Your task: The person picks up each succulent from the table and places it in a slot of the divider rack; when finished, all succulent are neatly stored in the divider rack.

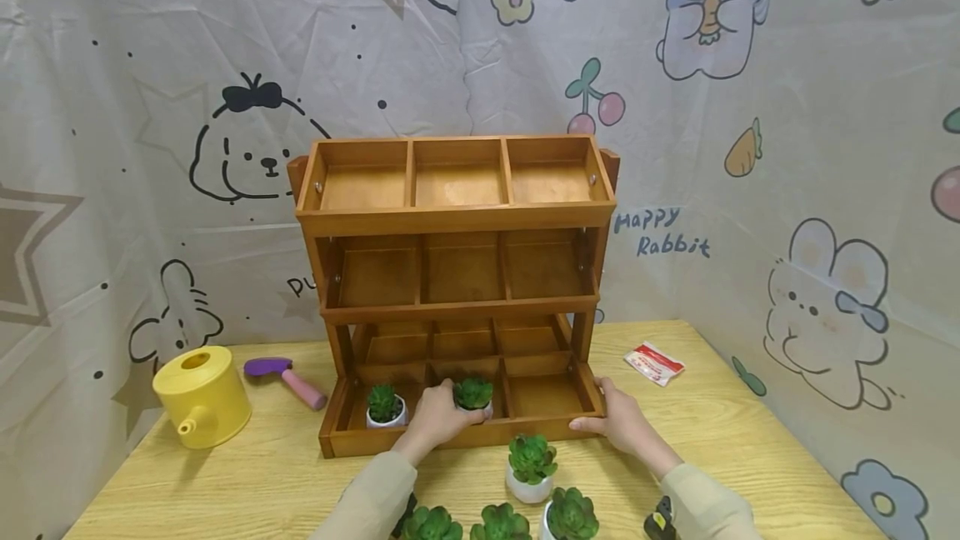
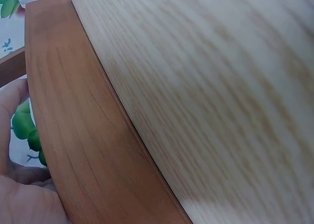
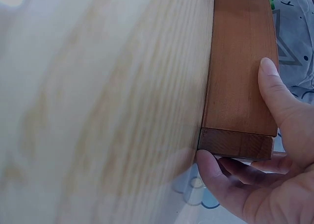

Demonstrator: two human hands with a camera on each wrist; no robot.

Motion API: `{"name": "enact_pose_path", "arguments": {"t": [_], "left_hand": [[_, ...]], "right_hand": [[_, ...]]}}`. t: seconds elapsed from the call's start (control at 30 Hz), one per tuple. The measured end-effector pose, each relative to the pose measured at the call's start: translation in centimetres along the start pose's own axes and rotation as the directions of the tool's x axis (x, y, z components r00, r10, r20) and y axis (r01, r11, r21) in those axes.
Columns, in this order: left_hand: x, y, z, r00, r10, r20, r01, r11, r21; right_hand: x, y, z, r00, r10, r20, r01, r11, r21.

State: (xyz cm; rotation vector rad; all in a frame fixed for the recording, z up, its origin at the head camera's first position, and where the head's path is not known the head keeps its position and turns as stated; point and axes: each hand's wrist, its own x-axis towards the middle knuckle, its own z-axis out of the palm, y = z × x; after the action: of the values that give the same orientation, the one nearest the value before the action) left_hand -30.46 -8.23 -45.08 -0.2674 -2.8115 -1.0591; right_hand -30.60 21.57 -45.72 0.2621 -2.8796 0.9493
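A three-tier wooden rack (image 1: pixel 457 222) with divided trays stands on the table. My left hand (image 1: pixel 435 417) holds a small potted succulent (image 1: pixel 473 392) in the middle front compartment of the lowest tray, thumb and fingers around its white pot. In the left wrist view the tray's front board (image 2: pixel 93 121) hides much of that pot. Another potted succulent (image 1: pixel 383 403) sits in the left front compartment. My right hand (image 1: pixel 626 422) grips the tray's right front corner. The right wrist view shows its thumb on the front board (image 3: pixel 241 62) and its fingers around the end.
Several potted succulents (image 1: pixel 531 465) stand on the table (image 1: pixel 750 440) before the rack. At left are a yellow watering can (image 1: pixel 204 397) and a purple-and-pink toy tool (image 1: pixel 288 379). A red-and-white packet (image 1: pixel 654 363) lies at right. Printed cloth (image 1: pixel 480 65) hangs behind.
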Motion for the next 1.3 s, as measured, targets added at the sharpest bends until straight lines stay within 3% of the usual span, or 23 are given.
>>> {"name": "enact_pose_path", "arguments": {"t": [0.8,1.03,1.17,1.3], "left_hand": [[-0.16,0.16,-0.30,1.000,-0.006,0.015,0.006,1.000,-0.003],[-0.24,0.14,-0.22,1.000,0.012,-0.010,-0.012,1.000,0.011],[-0.18,0.01,-0.25,1.000,0.014,-0.012,-0.014,1.000,-0.016],[-0.12,-0.22,-0.65,1.000,-0.004,0.007,0.005,0.995,-0.098]], "right_hand": [[0.00,-0.07,0.02,1.000,0.017,0.001,-0.017,1.000,0.007],[-0.02,-0.03,0.04,1.000,0.023,0.001,-0.023,1.000,0.005],[-0.01,-0.06,0.01,1.000,0.022,0.001,-0.022,1.000,0.001],[0.00,-0.14,0.01,1.000,0.019,-0.001,-0.019,1.000,-0.005]]}}
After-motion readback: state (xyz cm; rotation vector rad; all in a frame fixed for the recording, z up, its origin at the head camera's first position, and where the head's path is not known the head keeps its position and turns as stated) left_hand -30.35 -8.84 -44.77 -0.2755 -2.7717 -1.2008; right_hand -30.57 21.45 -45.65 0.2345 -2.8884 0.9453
